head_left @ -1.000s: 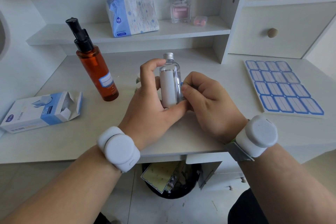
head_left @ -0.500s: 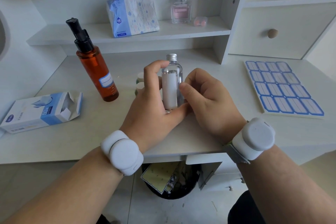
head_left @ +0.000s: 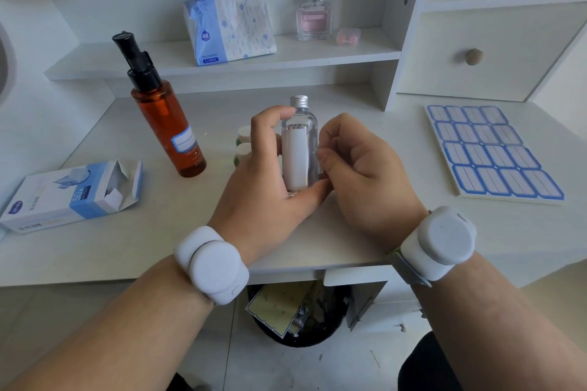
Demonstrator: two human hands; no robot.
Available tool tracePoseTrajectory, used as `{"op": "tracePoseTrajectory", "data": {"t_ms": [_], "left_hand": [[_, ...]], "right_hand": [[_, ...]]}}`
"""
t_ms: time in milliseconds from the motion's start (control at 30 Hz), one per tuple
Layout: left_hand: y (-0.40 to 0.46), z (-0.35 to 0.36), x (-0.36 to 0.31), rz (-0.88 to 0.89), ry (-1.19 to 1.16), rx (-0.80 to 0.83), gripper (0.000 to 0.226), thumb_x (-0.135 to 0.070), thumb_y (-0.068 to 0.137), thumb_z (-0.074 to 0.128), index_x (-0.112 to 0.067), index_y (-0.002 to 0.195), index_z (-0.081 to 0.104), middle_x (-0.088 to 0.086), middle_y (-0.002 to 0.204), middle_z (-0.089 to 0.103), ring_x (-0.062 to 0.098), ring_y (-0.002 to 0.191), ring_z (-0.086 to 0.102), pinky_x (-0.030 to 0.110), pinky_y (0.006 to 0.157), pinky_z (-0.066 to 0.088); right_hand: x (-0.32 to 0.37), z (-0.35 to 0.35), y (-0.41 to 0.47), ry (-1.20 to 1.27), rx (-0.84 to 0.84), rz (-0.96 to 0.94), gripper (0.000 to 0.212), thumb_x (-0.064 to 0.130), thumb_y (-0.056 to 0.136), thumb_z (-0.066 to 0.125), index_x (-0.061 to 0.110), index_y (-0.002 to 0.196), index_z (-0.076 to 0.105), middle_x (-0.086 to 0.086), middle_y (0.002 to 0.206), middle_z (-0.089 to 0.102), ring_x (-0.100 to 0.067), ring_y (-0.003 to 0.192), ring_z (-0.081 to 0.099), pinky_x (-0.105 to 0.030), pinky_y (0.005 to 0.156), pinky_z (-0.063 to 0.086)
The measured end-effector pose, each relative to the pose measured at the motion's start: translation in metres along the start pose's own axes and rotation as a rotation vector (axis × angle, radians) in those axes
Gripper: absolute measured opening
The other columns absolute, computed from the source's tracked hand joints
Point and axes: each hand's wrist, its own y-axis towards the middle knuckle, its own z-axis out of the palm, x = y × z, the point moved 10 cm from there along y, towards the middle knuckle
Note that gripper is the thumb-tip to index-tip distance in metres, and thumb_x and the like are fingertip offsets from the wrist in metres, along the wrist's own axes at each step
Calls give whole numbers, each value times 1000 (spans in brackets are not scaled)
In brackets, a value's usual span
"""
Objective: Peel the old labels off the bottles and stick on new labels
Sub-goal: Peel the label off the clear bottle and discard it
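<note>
A small clear bottle (head_left: 300, 140) with a silver cap stands upright in the middle of the desk; a white label shows through the glass. My left hand (head_left: 270, 181) grips it, index finger curled over the shoulder and thumb under the base. My right hand (head_left: 359, 168) has its fingers curled against the bottle's right side, thumb and fingertips pinching at the label's edge there. An amber pump bottle (head_left: 168, 124) with a blue-bordered label stands to the left. A sheet of blue-bordered labels (head_left: 489, 149) lies on the right.
An open blue and white box (head_left: 73, 194) lies at the left. Two small white-capped containers (head_left: 243, 143) sit behind my left hand. On the shelf are a tissue pack (head_left: 228, 22) and a perfume bottle (head_left: 314, 13). A black bin (head_left: 298, 314) with scraps stands under the desk.
The bottle has been turned slightly in my left hand, and my right fingers have shifted along its right side. Both hands stay in nearly the same place.
</note>
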Motion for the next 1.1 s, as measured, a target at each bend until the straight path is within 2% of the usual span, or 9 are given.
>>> {"op": "tracePoseTrajectory", "data": {"t_ms": [167,267,400,733,800,967,1100], "left_hand": [[0,2,-1,6,12,7,87,-35,78,86,-43,140,25,-3,105,67,17,76,72,48,65,60],[-1,1,-3,10,4,5,88,-40,76,83,-42,140,24,-4,104,67,18,78,71,49,66,60],[-1,1,-3,13,47,6,89,-34,78,85,-42,141,23,-4,105,66,19,78,71,48,67,59],[-1,1,-3,12,35,7,89,-29,77,87,-44,140,25,-4,103,66,18,75,71,49,67,58],[-1,1,-4,9,17,7,89,-29,77,87,-43,140,26,-4,103,67,16,74,70,48,67,59],[-1,0,-5,-4,-42,7,87,-34,74,87,-44,138,28,-2,103,68,17,74,70,44,68,60],[-1,0,-5,-10,-59,5,87,-31,75,88,-44,138,28,-2,103,68,17,74,71,43,68,61]], "right_hand": [[-7,2,2,-26,15,74,11,10,99,52,13,89,53,3,67,56,-13,63,50,-30,61,46],[-8,2,2,-63,5,105,11,16,98,52,14,88,56,-1,68,63,-17,64,58,-30,60,48],[-7,0,2,-80,-7,106,13,15,98,51,17,85,57,3,65,58,-10,60,52,-27,58,46],[-6,1,0,-97,21,92,16,14,97,51,18,82,53,2,64,56,-9,59,48,-24,56,43],[-6,1,1,-92,25,95,15,15,96,50,18,82,53,-2,66,58,-10,60,49,-27,58,45],[-6,0,2,-72,23,95,14,14,96,51,16,82,54,-11,70,62,-27,69,58,-43,64,53],[-6,-1,2,-59,26,105,14,14,96,51,16,83,54,-6,68,60,-21,64,56,-47,66,55]]}}
